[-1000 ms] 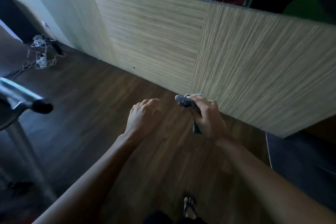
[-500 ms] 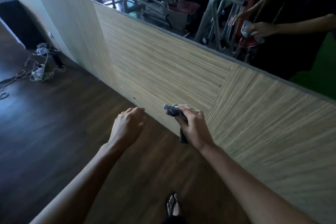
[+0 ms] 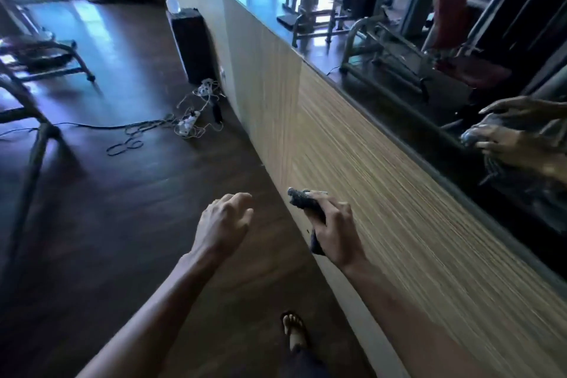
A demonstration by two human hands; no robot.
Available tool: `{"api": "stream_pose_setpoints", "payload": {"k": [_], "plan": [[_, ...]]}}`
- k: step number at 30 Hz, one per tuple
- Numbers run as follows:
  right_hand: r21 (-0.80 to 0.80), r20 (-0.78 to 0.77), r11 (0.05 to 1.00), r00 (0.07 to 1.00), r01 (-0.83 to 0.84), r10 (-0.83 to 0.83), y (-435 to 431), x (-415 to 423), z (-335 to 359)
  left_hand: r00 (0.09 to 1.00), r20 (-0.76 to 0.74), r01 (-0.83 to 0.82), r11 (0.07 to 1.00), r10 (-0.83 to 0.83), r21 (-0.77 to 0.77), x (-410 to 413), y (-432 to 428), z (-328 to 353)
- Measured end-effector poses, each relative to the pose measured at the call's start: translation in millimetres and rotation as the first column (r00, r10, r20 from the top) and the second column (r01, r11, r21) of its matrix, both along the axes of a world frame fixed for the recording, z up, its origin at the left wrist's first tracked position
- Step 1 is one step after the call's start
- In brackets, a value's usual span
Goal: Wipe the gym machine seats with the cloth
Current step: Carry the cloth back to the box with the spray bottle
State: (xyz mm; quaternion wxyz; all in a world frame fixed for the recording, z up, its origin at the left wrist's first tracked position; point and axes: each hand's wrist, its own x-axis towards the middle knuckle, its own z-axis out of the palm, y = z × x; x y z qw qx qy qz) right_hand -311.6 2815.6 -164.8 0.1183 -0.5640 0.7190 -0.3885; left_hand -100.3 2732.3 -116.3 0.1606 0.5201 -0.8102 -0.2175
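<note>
Both arms stretched forward beside wood panel wall (image 3: pixel 352 144). Right hand (image 3: pixel 333 228) fist-gripping dark cloth (image 3: pixel 303 200), close to wall. Left hand (image 3: pixel 222 224) empty, fingers loosely curled. Dark plank floor (image 3: pixel 122 209), cable tangle (image 3: pixel 187 120) at wall's base.

Both forearms are being shown bare, with no sleeves, watch or rings visible down to the left hand (image 3: pixel 222 222) and right hand (image 3: pixel 334 232). Below the hands, a dark sandal (image 3: pixel 294 331) is being worn beneath a dark trouser leg (image 3: pixel 302 362).
</note>
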Motion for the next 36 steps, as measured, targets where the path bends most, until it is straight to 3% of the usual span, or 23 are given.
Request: {"api": "stream_pose_setpoints", "payload": {"k": [10,15,20,29,36], "plan": [[-0.082,0.083,0.907,0.904,-0.412,0.418,-350.4,25.9,35.8,0.917,0.047,-0.396,0.918,0.395,0.011,45.2,-264.1,29.8],[-0.039,0.083,0.858,0.854,-0.512,0.513,-521.3,68.7,24.1,0.855,0.045,-0.518,0.855,0.517,0.02,92.8,-406.0,12.1],[-0.067,0.054,0.849,0.848,-0.523,0.527,-692.0,112.3,26.1,0.819,0.003,-0.573,0.819,0.573,0.04,139.5,-581.4,8.9],[-0.003,0.039,0.872,0.871,-0.489,0.489,-994.7,133.1,39.6,0.849,-0.001,-0.528,0.849,0.528,0.001,165.5,-888.8,29.4],[0.026,0.011,0.876,0.876,-0.482,0.482,-1257.8,153.7,5.9,0.835,0.069,-0.545,0.838,0.546,-0.027,185.8,-1143.0,6.8]]}}
